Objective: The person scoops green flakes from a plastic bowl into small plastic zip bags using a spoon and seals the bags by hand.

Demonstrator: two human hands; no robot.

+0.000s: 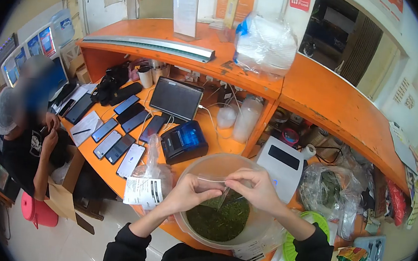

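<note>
My left hand (189,193) and my right hand (253,186) meet above a large translucent plastic tub (189,166). Between their pinched fingers is a small clear plastic bag (222,199), its upper edge gripped from both sides. Some dark green stuff seems to show low in the bag, though it blends with what lies behind it. In the tub, finely chopped green leaves (215,224) cover the bottom. A clear plastic bag with a printed white label (144,192) lies left of the tub, near my left forearm.
Several phones (119,148) lie at the left, beside a black-and-blue printer (184,142) and a tablet (176,99). A white machine (279,165) and a bag of greens (330,188) are at the right. A green lid (291,244) sits by my right forearm. Another person (34,135) sits at left.
</note>
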